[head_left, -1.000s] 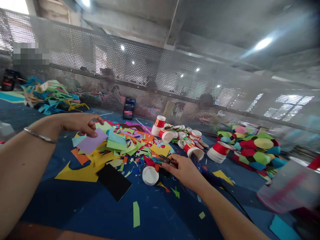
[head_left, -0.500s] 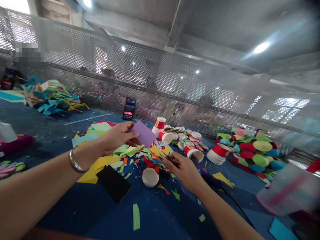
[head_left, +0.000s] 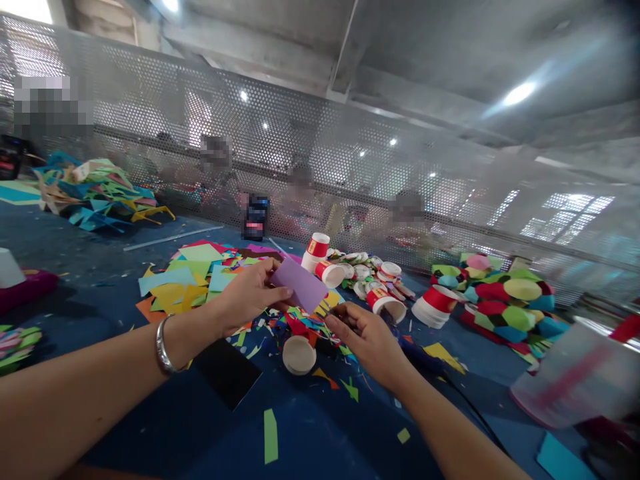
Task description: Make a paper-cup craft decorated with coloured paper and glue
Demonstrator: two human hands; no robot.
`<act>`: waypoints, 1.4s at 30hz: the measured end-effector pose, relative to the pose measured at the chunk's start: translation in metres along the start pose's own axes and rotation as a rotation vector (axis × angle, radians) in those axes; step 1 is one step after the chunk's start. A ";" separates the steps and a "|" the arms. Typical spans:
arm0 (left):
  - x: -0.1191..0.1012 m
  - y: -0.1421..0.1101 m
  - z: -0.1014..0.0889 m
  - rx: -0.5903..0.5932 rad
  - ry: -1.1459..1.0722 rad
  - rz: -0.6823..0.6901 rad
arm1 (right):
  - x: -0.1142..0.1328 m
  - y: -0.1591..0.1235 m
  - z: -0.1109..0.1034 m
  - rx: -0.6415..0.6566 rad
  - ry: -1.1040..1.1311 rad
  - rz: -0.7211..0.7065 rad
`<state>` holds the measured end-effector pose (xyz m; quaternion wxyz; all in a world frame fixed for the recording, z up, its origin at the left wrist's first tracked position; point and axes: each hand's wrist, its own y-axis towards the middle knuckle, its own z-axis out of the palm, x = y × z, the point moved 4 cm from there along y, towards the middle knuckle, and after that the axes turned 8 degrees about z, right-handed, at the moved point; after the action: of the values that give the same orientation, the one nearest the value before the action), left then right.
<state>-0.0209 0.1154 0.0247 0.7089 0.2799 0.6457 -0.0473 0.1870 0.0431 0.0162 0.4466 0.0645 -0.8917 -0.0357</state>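
Between the thumb and fingers of my left hand [head_left: 257, 293] is a sheet of purple paper [head_left: 301, 285], tilted above a heap of coloured scraps. My right hand [head_left: 363, 337] is closed around a pair of scissors [head_left: 326, 308]; most of the handles are hidden by the fingers. The scissor blades are slightly parted and lie at the lower right corner of the purple paper. Below the hands a white paper cup [head_left: 299, 355] shows its round end. A black sheet [head_left: 229, 373] lies on the blue table under my left forearm.
Red and white paper cups [head_left: 385, 303] lie behind my right hand. Coloured paper balls [head_left: 510, 300] and a translucent bucket [head_left: 570, 373] are on the right. A phone [head_left: 255, 217] leans against the perforated metal screen [head_left: 280, 147]. Folded paper pieces [head_left: 95, 190] are piled at the far left.
My left hand has moved right and slightly down, bringing the purple paper to the scissors' tips. My right hand has stayed nearly in place.
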 end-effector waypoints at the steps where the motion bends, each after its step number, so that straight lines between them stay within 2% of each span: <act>1: 0.000 0.000 -0.001 -0.006 0.008 0.005 | 0.000 0.000 0.000 -0.002 0.004 -0.004; 7: 0.000 -0.003 0.004 0.048 0.053 -0.017 | 0.005 -0.003 0.000 0.025 0.066 -0.005; 13: 0.007 -0.006 0.016 0.135 -0.018 -0.006 | 0.009 -0.005 0.001 0.042 0.075 -0.005; 21: 0.005 -0.007 0.020 0.153 -0.038 0.005 | 0.012 -0.008 0.001 0.040 0.071 -0.067; 34: 0.004 -0.008 0.022 0.164 -0.034 -0.003 | 0.016 -0.007 -0.001 -0.001 -0.034 -0.048; 42: 0.003 -0.014 0.025 0.150 -0.120 -0.074 | 0.017 -0.007 0.000 0.019 -0.001 -0.051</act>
<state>-0.0038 0.0934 0.0174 0.7209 0.3047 0.6068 -0.1385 0.1772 0.0335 0.0287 0.4445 0.0911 -0.8903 -0.0387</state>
